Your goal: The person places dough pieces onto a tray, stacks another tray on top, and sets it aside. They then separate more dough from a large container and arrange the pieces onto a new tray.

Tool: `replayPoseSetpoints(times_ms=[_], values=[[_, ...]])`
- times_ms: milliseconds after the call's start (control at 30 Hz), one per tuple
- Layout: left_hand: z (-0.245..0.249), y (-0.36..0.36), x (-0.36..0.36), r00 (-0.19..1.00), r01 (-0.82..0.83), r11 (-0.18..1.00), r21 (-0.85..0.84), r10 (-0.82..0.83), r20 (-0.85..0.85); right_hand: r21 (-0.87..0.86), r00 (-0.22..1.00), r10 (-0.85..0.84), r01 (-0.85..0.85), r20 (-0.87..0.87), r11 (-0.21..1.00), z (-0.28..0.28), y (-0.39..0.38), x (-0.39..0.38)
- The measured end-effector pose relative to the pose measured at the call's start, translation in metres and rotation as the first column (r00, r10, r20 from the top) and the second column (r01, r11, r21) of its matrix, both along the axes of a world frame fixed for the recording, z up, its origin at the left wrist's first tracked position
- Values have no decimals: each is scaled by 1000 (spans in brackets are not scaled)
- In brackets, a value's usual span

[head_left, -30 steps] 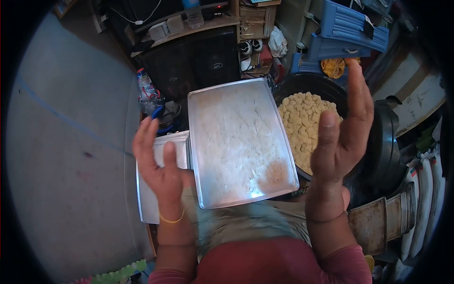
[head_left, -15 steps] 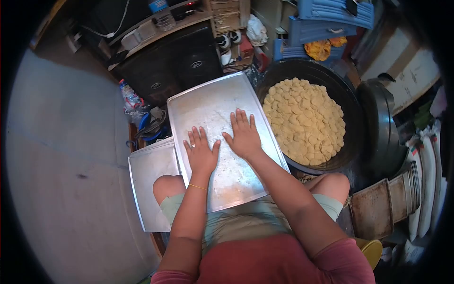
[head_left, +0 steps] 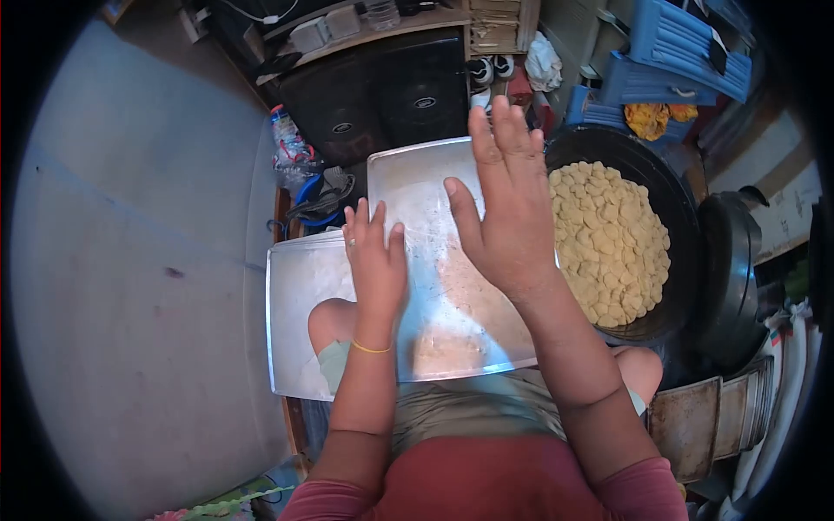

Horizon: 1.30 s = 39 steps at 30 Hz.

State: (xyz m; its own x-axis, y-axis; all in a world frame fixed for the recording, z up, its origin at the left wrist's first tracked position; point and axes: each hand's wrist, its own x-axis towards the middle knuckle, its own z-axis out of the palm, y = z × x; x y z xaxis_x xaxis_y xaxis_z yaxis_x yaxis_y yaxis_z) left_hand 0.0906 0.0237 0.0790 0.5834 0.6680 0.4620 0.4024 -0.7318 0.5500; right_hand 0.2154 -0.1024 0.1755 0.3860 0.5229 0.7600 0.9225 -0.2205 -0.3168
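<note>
A metal baking tray (head_left: 434,252) lies across my lap, its shiny surface bare between my hands. My right hand (head_left: 512,208) is raised over the tray's right side, palm down with the fingers stretched out. Over the left edge of the tray is my left hand (head_left: 375,265), its fingers apart and a ring on one of them. Neither hand holds anything. To the right, a big heap of flattened yellowish dough pieces (head_left: 608,243) fills much of a round black tub (head_left: 686,234).
More metal trays (head_left: 300,291) are stacked at my left, partly under my knee. Browned trays (head_left: 686,425) lean at the lower right near white sacks (head_left: 786,391). A dark round lid (head_left: 730,269) stands beside the tub. Black cabinet doors (head_left: 382,100) stand ahead.
Both hands lay flat on the tray before; the right has lifted toward the camera, and the left has shifted to the tray's left edge. The view has turned slightly left.
</note>
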Motion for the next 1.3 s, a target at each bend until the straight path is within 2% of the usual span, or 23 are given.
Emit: replayPoseSetpoints(times_ms=[33, 100, 133, 167, 200, 367, 400, 433, 467, 500, 533, 567, 600, 633, 667, 733, 867, 933, 967, 1067, 1133, 1233, 1300], values=[[-2, 8, -10, 1000, 6, 990, -144, -3, 23, -24, 1000, -19, 19, 5, 1000, -4, 4, 1], [-43, 25, -15, 999, -33, 992, -125, 36, 21, -210, 994, -110, 107, -2, 972, -45, 13, 10], [-66, 35, -19, 997, -74, 992, -100, 74, 3, -459, 988, -129, 75, -87, 885, -115, 22, 22], [-83, 25, -13, 968, -9, 1000, -2, 9, -250, -681, 971, -166, 6, -171, 733, -173, 24, 29], [-97, 9, -7, 867, 77, 995, 67, -33, -496, -667, 976, -183, 56, -121, 743, -179, 23, 27], [-91, 15, -11, 948, 57, 997, -46, -68, -311, -627, 986, -117, 17, -120, 779, -178, 17, 39], [-95, 20, -14, 954, 50, 998, -47, -62, -293, -510, 960, -83, -69, -269, 857, -179, 12, 45], [-104, 26, -22, 998, 7, 962, -273, -24, -60, -376, 910, -30, -141, -414, 916, -183, 4, 51], [-112, 31, -29, 985, 15, 871, -491, 72, 157, -302, 894, -109, -31, -435, 953, -190, -10, 60], [-113, 31, -38, 951, 134, 677, -724, 118, 286, -300, 886, -211, 86, -413, 950, -179, -28, 65], [-118, 26, -45, 948, 119, 664, -738, 146, 284, -199, 761, -210, 108, -613, 974, -178, -47, 76], [-123, 19, -51, 926, 236, 451, -861, 165, 341, -358, 697, -397, 211, -597, 910, -168, -67, 78], [-127, 15, -54, 896, 356, 216, -909, 196, 398, -390, 604, -398, 153, -690, 908, -169, -85, 83], [-161, 18, -51, 876, 454, 23, -891, 170, 451, -317, 369, -282, -37, -886, 948, -160, -97, 79], [-171, 17, -48, 885, 440, 16, -898, 160, 436, -305, 188, -277, -145, -942, 941, -172, -112, 86], [-147, 15, -45, 851, 489, 284, -825, 52, 522, -225, 54, -221, -89, -974, 970, -181, -117, 76], [-132, 12, -43, 888, 410, 369, -834, 49, 458, -248, 16, -247, -93, -969, 964, -185, -123, 82], [-136, 15, -42, 896, 415, 550, -724, -110, 430, -201, 28, -200, -50, -979, 978, -179, -119, 76], [-136, 13, -41, 896, 414, 584, -698, -123, 428, -203, 85, -196, -79, -977, 976, -193, -130, 90], [-135, 13, -40, 910, 391, 642, -660, -163, 381, -205, 39, -204, -42, -978, 978, -203, -138, 96], [-137, 8, -39, 900, 403, 629, -664, -141, 413, -270, 68, -267, -30, -961, 963, -203, -142, 100], [-136, 1, -36, 860, 442, 529, -724, -18, 511, -278, 8, -278, -26, -961, 960, -192, -137, 96], [-134, 0, -40, 848, 452, 570, -686, -37, 528, -307, -16, -308, -43, -951, 951, -180, -129, 87]])
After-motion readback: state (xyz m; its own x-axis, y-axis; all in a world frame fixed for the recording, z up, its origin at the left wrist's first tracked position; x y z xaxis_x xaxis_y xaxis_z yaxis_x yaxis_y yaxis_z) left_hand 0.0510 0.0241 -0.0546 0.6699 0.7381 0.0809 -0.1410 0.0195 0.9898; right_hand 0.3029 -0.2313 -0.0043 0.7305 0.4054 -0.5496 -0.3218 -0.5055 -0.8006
